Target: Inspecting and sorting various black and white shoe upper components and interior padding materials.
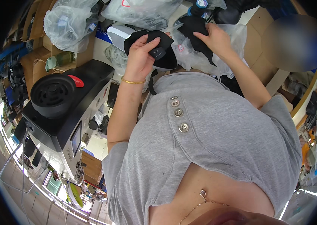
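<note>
A folded black piece of cloth-like material (161, 40) is gripped by the left hand (142, 56), between the thumb and the fingers, near the upper middle of the view. By the right hand (218, 42), a flat black pointed piece of similar material (196, 33) is held at its right edge, with the thumb and fingers brought together on it. This piece is hung just above a crumpled clear plastic bag (233, 37).

Both pieces are judged to be light and soft, with a little stiffness, since their outlines are kept fairly well. They are probably not fragile, and slipping is not much expected. A hold at the edges, with thumb and fingertips, seems suitable, so that the surface is not creased. Whether the folded piece is made of one layer or several cannot be told.

Near the left hand, a grey curved piece with a white band (120, 34) is placed, partly covered by black material. Farther up, a large filled clear bag (139, 14) is seen. The left side is occupied by a bulky machine with a black top and a pale body (72, 101); by it, the room for the left elbow may be limited. The loose plastic could also be caught under the pointed piece.
</note>
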Demonstrator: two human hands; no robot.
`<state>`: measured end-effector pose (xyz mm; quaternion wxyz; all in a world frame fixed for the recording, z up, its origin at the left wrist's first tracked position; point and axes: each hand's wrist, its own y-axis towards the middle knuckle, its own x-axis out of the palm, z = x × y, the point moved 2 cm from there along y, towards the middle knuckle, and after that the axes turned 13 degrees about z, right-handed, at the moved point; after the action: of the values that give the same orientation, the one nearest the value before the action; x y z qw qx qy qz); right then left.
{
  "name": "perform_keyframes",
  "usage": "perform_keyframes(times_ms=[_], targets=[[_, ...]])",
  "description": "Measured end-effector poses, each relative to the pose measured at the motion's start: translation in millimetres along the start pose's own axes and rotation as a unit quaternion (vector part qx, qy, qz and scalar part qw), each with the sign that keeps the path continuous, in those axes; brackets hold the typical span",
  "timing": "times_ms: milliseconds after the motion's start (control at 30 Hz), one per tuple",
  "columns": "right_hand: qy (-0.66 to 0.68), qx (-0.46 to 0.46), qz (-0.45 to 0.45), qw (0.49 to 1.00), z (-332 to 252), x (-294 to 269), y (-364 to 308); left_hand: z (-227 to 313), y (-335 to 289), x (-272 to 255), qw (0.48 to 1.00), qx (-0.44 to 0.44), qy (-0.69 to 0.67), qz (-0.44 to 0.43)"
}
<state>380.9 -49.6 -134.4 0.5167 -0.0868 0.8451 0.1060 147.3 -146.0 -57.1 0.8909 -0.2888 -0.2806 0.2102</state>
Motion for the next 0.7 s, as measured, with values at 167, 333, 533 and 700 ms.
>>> perform_keyframes(times_ms=[167,333,533,700], targets=[[0.061,-0.007,0.064,0.996,-12,18,-10,-5,2,-3,1.0,-0.009,-0.014,0.008],[0.072,-0.115,0.14,0.981,-14,19,-22,-10,5,-11,0.999,-0.024,-0.009,0.031],[0.056,-0.245,0.099,0.963,-16,16,-25,-12,5,-11,0.999,-0.024,-0.009,0.036],[0.16,-0.14,0.116,0.97,-8,26,-16,-15,6,-11,0.999,-0.025,-0.009,0.04]])
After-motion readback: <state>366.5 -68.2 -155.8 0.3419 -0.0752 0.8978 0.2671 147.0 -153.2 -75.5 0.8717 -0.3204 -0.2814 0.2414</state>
